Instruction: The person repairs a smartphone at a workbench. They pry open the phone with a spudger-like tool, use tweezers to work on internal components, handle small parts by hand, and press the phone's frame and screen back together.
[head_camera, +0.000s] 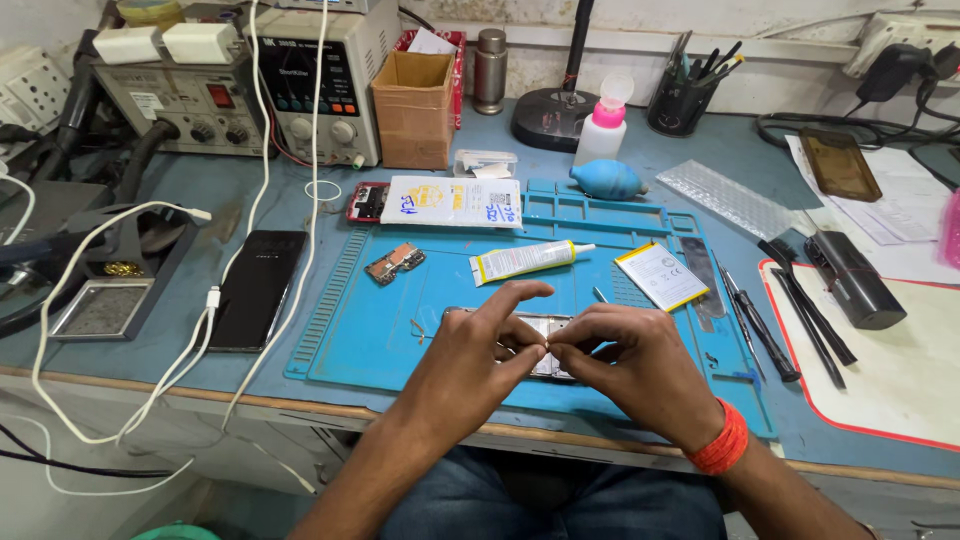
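Meanwhile both hands, left hand (470, 365) and right hand (625, 365), are pinching fingertips together over an opened phone (520, 330) on the blue mat (380, 330); a glue tube (525, 260) and battery (660, 275) are lying just beyond.

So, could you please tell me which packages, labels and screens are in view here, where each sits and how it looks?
Glue tube: on the blue mat, lying flat, white with yellow label.
White packet: at the mat's far edge, flat, rectangular, yellow and blue markings.
Cardboard box: behind the mat, open, brown.
Battery: right of the tube, white, yellow-edged.
Power supply display: back left, dark panel.
Black phone: left of the mat, screen dark.
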